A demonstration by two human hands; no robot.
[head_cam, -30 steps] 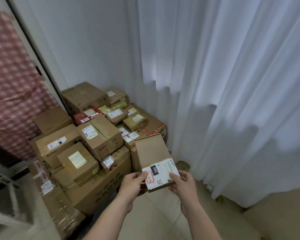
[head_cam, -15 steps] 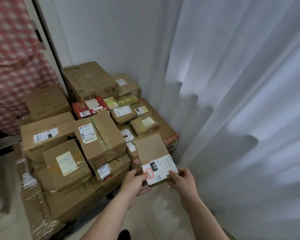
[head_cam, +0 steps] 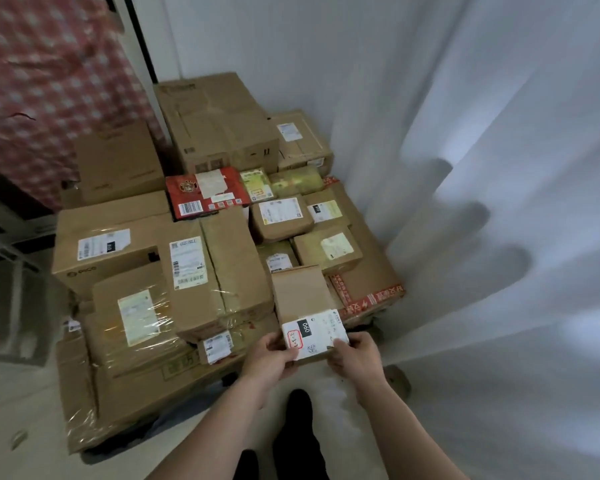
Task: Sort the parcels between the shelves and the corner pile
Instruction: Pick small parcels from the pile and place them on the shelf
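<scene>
Parcel (head_cam: 302, 296), small brown cardboard carton, 1 item: held in the air just in front of the corner pile's near edge; whether it touches the pile cannot be told. Left hand (head_cam: 269, 358) pinches its near left corner with the thumb on top. Right hand (head_cam: 355, 355) grips the near right corner, so both hands are closed on the carton. Progress, by judgement: the pile already holds many cartons, this 1 is not yet set down, and its destination is undecided; no shelf is plainly in view. Appearance: a white shipping label (head_cam: 316, 336) on the near end of the top face carries a black patch with white digits and a red-ringed handwritten code; edges are square, with no visible damage. Corner pile (head_cam: 194, 271): brown cartons, some film-wrapped, in several layers. Farther: red printed carton (head_cam: 205, 192), large carton (head_cam: 215, 123) against the wall, white curtain (head_cam: 482, 168) at right.
</scene>
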